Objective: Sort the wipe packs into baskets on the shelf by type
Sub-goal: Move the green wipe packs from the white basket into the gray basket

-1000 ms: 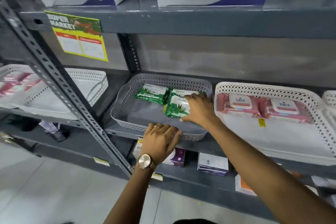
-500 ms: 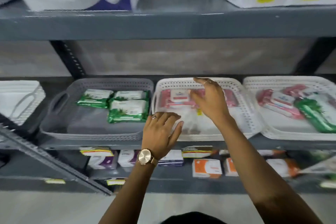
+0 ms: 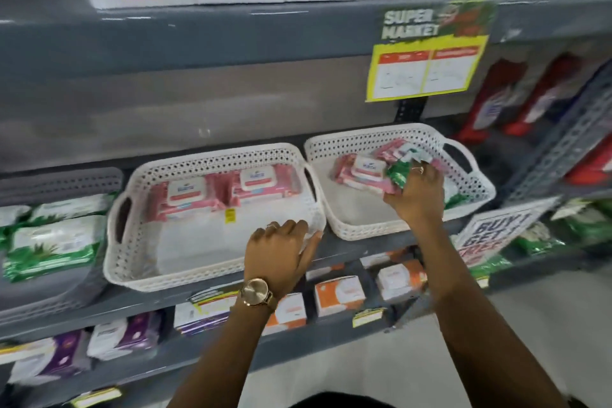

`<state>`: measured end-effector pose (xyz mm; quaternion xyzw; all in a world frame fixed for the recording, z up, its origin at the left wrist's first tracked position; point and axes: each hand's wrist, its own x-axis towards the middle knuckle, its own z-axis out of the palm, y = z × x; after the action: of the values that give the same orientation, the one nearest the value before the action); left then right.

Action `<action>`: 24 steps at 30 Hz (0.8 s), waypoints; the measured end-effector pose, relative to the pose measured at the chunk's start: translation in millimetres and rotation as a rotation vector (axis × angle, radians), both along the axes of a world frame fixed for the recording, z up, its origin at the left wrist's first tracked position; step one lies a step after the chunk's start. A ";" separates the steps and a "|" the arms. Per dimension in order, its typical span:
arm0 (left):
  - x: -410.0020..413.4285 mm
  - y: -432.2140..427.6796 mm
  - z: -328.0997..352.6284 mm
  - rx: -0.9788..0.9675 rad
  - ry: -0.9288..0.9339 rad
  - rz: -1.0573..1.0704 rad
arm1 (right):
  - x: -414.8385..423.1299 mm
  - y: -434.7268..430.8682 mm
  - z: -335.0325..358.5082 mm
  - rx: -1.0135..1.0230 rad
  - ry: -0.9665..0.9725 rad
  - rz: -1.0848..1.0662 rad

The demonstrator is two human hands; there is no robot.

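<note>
Grey metal shelving fills the wall ahead, with three baskets in a row on the middle shelf. On the left, a grey basket holds only green packs. Next to it, the middle white basket holds two pink packs lined up along its far wall, with the near half bare. Both of those look sorted. The right white basket is the mixed one: a pink pack lies at its far left, more pink shows behind the hand, and a bit of green peeks out at the near right corner.

The person's right hand is down in that right basket, fingers closed around a green pack, which is crumpled and tipped up off the pile. The left hand rests on the near right corner of the middle basket, fingers loosely spread, gripping nothing.

I'd say the job is past halfway; the green pack should go to the grey basket, and the rest of the right basket still needs clearing. The packs are soft, glossy pouches, the pink ones with white flip lids.
</note>
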<state>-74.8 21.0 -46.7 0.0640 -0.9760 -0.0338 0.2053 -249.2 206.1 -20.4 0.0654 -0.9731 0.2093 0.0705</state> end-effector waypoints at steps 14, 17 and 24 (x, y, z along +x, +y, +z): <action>28.5 -28.7 -3.1 -0.034 0.040 0.039 | -40.6 1.3 10.8 0.027 -0.137 -0.042; 42.7 -35.9 0.4 0.050 0.038 0.064 | -25.6 9.6 17.4 -0.027 0.012 -0.042; 128.5 -121.2 25.9 0.041 0.244 0.210 | 63.0 -121.3 76.8 -0.324 0.045 0.395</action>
<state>53.7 -100.1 -20.8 0.1653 -0.9308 -0.0395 0.3235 -186.2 84.8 56.3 0.2469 -0.8933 0.3707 0.0595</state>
